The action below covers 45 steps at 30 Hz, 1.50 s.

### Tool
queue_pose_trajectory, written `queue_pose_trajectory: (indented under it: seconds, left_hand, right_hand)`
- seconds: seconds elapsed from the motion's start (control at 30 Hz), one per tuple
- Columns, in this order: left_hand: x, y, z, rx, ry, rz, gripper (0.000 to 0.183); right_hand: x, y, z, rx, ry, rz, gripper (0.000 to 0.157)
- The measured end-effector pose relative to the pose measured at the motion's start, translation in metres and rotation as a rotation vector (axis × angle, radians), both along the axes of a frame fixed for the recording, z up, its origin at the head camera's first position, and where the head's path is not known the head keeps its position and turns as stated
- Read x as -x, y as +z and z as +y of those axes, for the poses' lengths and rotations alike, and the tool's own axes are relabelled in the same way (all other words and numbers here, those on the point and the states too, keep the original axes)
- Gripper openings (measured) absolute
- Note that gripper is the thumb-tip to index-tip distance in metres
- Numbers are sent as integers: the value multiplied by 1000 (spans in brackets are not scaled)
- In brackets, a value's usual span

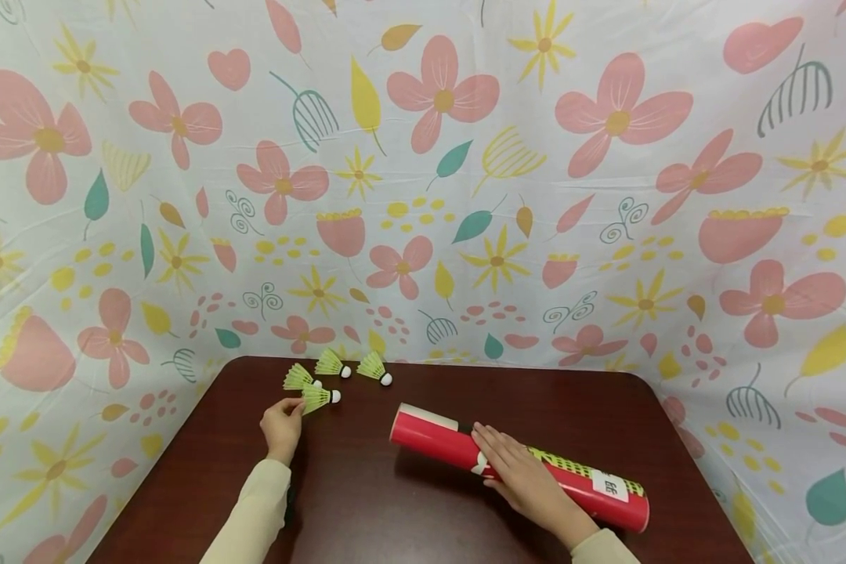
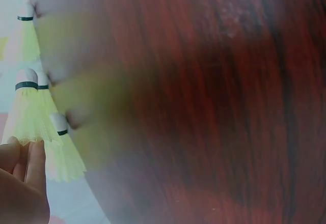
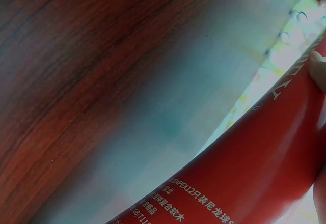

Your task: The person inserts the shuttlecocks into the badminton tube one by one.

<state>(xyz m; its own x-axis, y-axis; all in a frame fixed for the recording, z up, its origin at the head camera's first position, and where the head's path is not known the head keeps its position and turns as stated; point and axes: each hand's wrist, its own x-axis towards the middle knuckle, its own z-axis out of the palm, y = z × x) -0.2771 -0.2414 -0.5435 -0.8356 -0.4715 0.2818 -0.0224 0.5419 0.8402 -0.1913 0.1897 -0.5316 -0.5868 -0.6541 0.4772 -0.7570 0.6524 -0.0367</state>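
Observation:
My left hand (image 1: 282,429) pinches the feather skirt edge of a yellow shuttlecock (image 1: 317,398) between thumb and fingertips. Its white cork points right, away from the fingers. In the left wrist view this shuttlecock (image 2: 29,114) overlaps the ones behind it. Close by are three more yellow shuttlecocks (image 1: 374,366) with white corks and dark bands. On the right, my right hand (image 1: 518,474) holds a long red shuttlecock tube (image 1: 430,435) from above, fingers over its top. The thumb (image 3: 318,68) lies along the tube's near side, with pale printed lettering beside it.
The dark brown wooden table (image 1: 366,486) has rounded back corners, and the shuttlecocks lie near its back left edge. Behind and at both sides hangs a white cloth (image 1: 465,204) with pink, yellow and teal flowers and leaves. The tube slants across the table's right half.

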Motion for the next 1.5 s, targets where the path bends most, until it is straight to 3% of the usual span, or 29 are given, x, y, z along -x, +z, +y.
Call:
queue_pose_trajectory:
  seconds: [0.27,0.9,1.27,1.5]
  left_hand:
    - [-4,9,6,45,-48,76,8]
    - [-24,34,27,-38,-156,71,8]
    - [-41,46,46,-54,-256,143,7]
    - [-48,47,56,-49,-300,174,6]
  right_hand:
    - [2,0,-1,7,13,1,73]
    - [5,3,-3,0,-5,-25,74]
    - [7,3,-4,-2,1,-3,72]
    - [6,4,-4,-4,-1,8,70]
